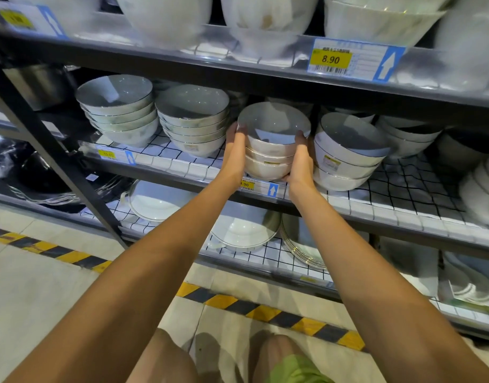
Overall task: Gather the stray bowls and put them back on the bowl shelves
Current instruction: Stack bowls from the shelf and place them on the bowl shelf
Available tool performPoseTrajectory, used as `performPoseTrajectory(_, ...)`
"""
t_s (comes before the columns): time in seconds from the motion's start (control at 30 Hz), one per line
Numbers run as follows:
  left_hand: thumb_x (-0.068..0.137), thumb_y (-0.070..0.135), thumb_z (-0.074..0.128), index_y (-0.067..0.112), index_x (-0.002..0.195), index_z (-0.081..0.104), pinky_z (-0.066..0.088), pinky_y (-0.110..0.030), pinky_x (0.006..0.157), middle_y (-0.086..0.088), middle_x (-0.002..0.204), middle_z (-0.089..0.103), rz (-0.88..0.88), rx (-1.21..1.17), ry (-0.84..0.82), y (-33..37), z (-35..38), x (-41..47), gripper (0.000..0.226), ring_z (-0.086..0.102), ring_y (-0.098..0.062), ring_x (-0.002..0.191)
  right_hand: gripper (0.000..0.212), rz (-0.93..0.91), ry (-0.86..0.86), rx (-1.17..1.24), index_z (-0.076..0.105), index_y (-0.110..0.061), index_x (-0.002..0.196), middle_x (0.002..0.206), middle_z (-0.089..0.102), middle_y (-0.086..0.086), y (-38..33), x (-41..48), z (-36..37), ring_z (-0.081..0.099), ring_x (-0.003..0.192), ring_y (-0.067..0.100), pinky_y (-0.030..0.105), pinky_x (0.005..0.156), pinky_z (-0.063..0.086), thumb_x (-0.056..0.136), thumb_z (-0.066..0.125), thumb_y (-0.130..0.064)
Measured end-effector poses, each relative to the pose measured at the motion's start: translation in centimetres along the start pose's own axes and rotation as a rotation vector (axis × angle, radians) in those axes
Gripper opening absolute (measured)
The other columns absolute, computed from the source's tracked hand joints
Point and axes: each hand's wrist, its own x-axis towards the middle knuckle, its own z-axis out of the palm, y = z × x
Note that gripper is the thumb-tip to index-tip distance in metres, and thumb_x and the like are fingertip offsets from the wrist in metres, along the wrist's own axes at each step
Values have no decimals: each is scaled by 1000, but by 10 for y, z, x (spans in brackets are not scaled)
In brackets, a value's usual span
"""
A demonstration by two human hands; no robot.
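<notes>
Head view shows both hands, left (235,150) and right (301,161), clasping a stack of bowls (271,145) from either side at the front edge of the middle shelf (182,164), between two other bowl stacks.

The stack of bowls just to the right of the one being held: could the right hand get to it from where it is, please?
Probably yes. The right hand sits between the held stack and the neighbouring stack of bowls, with nothing in between; but it would first have to let go of the held stack.
</notes>
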Motion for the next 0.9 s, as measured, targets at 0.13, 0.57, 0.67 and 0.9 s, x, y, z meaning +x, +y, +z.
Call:
performPoseTrajectory(0.13,97,49,33,12,133,46,40,-44,108,-14,132,55,9,-39,-17,2,-1,3,53,51,-27,120,70,46,20,-62,43,-19,137,135,52,8,-2,7,6,51,118,30,51,103,43,82,53,-61)
performPoseTrajectory(0.57,101,31,35,13,71,47,44,-28,77,0,61,53,-129,-40,4,9,-6,18,37,44,-11,66,51,18,-41,-164,50,-8,131,127,57,14,-2,10,1,53,120,34,50,104,43,92,44,-40)
performPoseTrajectory(0.67,99,37,38,16,65,37,42,-26,70,-1,57,51,-176,-16,51,14,-3,17,40,40,-12,63,54,3,-63,-163,48,-5,133,137,52,18,-5,7,0,49,127,37,51,107,40,91,42,-39)
performPoseTrajectory(0.9,101,47,17,0,107,54,49,-27,84,-17,59,61,-98,191,-29,30,-3,5,60,53,-25,65,123,97,39,-280,18,-34,149,157,22,2,0,66,17,23,143,32,56,114,22,40,25,-90)
